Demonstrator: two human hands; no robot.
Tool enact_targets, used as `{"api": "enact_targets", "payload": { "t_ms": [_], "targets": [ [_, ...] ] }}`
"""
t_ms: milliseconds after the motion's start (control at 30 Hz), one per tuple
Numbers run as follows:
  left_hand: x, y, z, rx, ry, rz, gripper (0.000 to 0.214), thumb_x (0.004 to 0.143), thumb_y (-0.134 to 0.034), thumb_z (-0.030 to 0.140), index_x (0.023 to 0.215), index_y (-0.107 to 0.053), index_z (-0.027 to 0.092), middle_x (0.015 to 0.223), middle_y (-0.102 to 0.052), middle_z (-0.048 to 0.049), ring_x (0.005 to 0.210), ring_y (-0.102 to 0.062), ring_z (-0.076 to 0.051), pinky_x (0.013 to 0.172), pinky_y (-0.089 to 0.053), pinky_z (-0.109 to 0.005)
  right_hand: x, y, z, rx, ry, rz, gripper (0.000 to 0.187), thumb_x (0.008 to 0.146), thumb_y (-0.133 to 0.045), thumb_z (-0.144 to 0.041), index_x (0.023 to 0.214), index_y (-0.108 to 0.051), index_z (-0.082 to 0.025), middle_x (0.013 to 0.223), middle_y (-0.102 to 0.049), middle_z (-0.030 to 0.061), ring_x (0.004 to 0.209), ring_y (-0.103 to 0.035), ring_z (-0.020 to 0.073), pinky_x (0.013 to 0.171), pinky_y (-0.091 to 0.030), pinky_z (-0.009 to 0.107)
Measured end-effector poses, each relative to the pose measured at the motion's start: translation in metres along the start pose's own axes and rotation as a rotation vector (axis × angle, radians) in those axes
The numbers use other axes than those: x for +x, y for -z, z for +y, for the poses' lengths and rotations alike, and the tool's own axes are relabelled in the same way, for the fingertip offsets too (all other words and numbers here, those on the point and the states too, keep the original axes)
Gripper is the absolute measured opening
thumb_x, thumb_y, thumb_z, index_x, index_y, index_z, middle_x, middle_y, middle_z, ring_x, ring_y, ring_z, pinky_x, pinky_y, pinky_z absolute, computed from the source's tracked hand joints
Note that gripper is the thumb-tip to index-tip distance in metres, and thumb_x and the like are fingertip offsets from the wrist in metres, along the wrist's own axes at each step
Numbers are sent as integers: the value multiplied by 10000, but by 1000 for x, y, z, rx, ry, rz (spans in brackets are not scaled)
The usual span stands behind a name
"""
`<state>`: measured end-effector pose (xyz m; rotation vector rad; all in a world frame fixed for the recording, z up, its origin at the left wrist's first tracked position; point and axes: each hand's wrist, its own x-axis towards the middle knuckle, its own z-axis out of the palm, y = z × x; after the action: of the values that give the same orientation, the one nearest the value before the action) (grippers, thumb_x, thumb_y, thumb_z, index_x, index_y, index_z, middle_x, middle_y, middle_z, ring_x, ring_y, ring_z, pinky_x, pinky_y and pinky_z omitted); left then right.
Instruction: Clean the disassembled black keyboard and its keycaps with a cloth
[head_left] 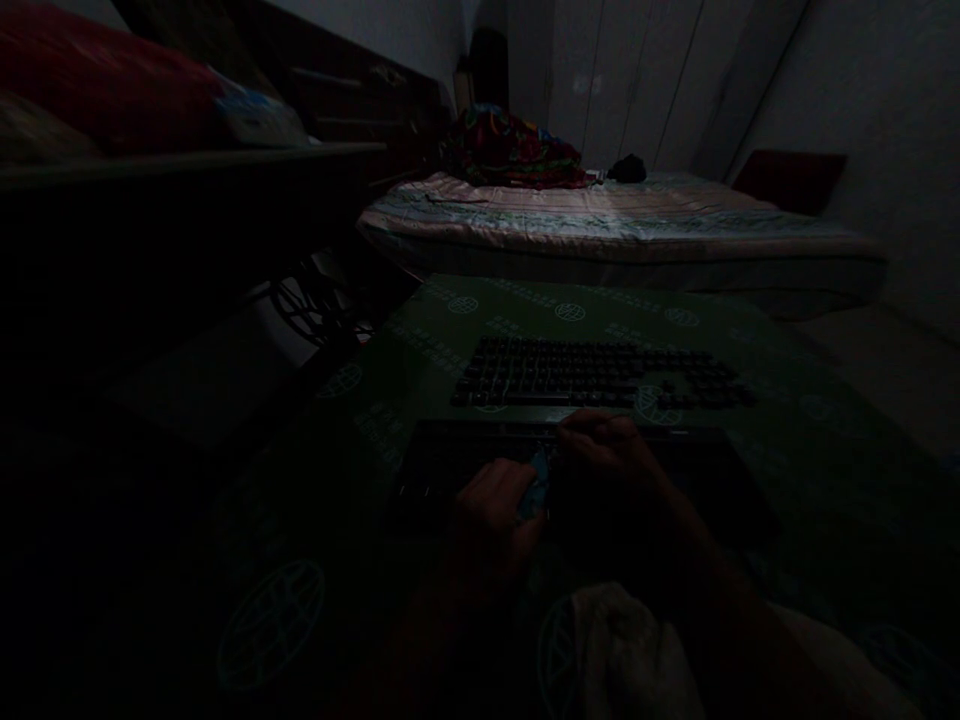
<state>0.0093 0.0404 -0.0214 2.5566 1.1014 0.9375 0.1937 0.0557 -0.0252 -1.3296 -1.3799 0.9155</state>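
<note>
Pale cloth [626, 650] bunches at the very bottom of the view, just below the wrists. Above it the left hand [495, 512] is curled, thumb and fingers closed on a small blue piece [537, 488] that sits between the two hands. The piece's long axis seems to run from near to far, though it is too dim to tell which end leads. The right hand [609, 455] touches it from the other side with its fingers bent down; whether they grip anything cannot be told in the dark. Both hands rest over a dark flat slab [442, 470] whose long side runs left to right. Just beyond and parallel lies a black keyboard [592, 372]. Both lie on a green mat [787, 440] printed with globe marks. Farther off is a bed [622, 225] bearing a colourful bundle [517, 150].
</note>
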Motion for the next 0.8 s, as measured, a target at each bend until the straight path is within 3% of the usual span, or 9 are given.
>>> {"api": "enact_targets", "payload": {
  "t_ms": [267,400,667,800],
  "targets": [
    [1,-2,1,-12,-4,-68,195,720,-531,136,912,-563,156,822,-599,-54,760,-552,-171,631,-444,-262,0,5,-6,35,-84,-28,223,676,-601,-359,658,-605,-137,546,-543,2,457,-467,92,392,-332,188],
    [1,-3,2,-6,11,-84,103,736,-543,162,832,-581,162,761,-593,-36,705,-548,-154,594,-430,-247,0,7,-11,102,-125,-28,245,640,-628,-379,640,-589,-137,506,-502,-19,431,-446,84,386,-324,188],
    [2,-2,-2,-17,58,21,142,755,-541,147,887,-590,158,786,-607,-39,719,-568,-147,613,-442,-238,2,2,0,52,-73,-7,247,686,-600,-389,728,-607,-146,602,-558,15,520,-501,109,431,-377,190],
    [2,-4,-2,-2,39,13,130,758,-527,147,873,-585,166,770,-602,-34,709,-563,-142,605,-441,-233,2,2,-1,83,-68,-23,232,676,-602,-376,686,-603,-145,594,-558,10,516,-494,105,440,-375,197]
  ]
}}
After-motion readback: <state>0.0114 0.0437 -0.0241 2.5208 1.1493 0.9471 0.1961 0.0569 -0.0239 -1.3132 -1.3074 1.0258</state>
